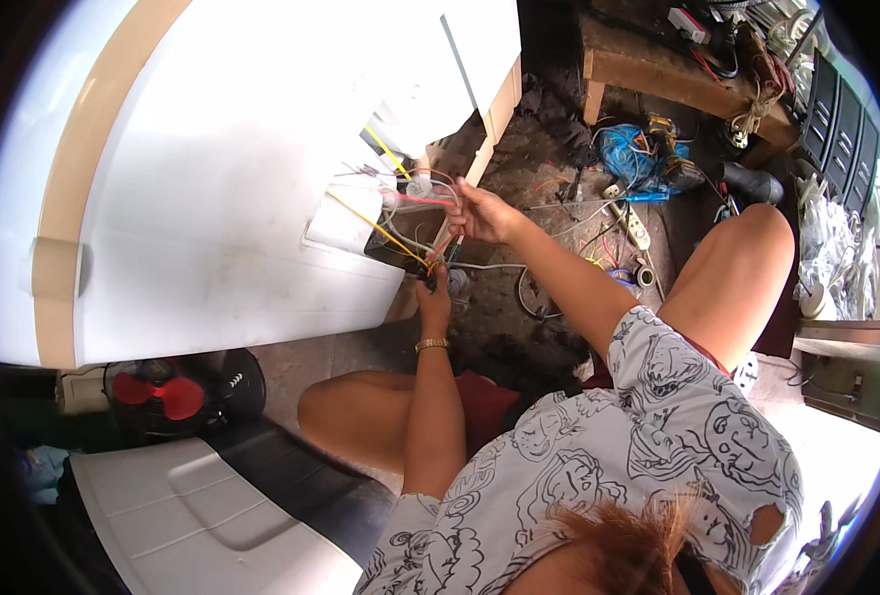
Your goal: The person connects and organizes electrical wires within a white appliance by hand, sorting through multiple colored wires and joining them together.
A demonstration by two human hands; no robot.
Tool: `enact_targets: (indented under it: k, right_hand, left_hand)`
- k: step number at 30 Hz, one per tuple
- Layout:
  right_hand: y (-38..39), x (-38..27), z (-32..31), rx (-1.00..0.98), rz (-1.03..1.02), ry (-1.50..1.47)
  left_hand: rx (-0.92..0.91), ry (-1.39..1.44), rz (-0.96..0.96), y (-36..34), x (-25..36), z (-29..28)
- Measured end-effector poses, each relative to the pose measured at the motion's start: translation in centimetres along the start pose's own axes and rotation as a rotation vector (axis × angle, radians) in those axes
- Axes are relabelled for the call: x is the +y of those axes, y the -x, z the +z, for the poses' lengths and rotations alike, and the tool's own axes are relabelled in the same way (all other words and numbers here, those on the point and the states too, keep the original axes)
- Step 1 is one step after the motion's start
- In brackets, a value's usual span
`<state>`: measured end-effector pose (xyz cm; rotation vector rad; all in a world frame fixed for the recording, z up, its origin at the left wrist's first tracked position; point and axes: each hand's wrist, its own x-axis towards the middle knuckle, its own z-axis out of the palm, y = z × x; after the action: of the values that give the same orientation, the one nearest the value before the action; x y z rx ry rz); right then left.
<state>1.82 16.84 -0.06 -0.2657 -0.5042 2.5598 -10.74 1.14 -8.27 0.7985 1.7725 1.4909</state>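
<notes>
A large white appliance (pixel 212 178), perhaps a refrigerator, has an open recess at its lower corner with loose wires coming out. My left hand (pixel 434 290), with a gold watch (pixel 431 344) on the wrist, is closed around a small dark part where yellow, orange and other wires meet. A yellow wire (pixel 376 227) runs from the appliance to that hand. Slightly farther off and to the right, my right hand (pixel 482 213) pinches red and whitish wires. The red wire (pixel 425 199) stretches left from its fingers. What lies under the fingertips is partly hidden.
On the floor to the right lie a yellow-black power drill (pixel 666 149), a blue bag (pixel 627 151), a power strip (pixel 636 226) and a tape roll (pixel 644 277). A wooden bench (pixel 678 84) stands at the back right. At left is a fan with red blades (pixel 167 397).
</notes>
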Motion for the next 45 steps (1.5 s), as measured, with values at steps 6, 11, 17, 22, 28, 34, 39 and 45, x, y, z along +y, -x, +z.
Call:
enact_targets:
  k: [6, 11, 17, 22, 28, 34, 39, 45]
  right_hand:
    - [1.0, 2.1, -2.3, 0.151, -0.273, 0.576]
    - [2.6, 8.6, 1.1, 0.185, -0.546, 0.979]
    - [2.7, 8.8, 0.5, 0.479, -0.509, 0.758]
    - [2.1, 4.1, -0.1, 0.190, -0.203, 0.477]
    - [3.1, 0.0, -1.2, 0.280, -0.612, 1.102]
    - [1.8, 1.9, -0.3, 0.591, -0.911, 1.775]
    - [0.5, 6.6, 0.1, 0.374, -0.876, 1.502]
    - [0.4, 9.0, 0.3, 0.466, -0.855, 1.624]
  left_hand:
    - [-0.097, 0.412, -0.134, -1.2, 0.2, 0.9]
    - [-0.050, 0.532, 0.057, -1.4, 0.5, -0.9]
    - [0.031, 0.521, -0.078, -0.3, 4.3, 3.5]
    - [-0.054, 0.447, -0.006, -1.5, 1.7, 0.5]
    - [-0.043, 0.280, -0.094, -1.6, 3.1, 1.7]
    - [-0.082, 0.210, 0.003, -2.9, 3.5, 1.5]
    - [0.035, 0.390, 0.022, -4.3, 5.6, 2.0]
    - [0.144, 0.268, 0.096, -4.5, 7.0, 3.3]
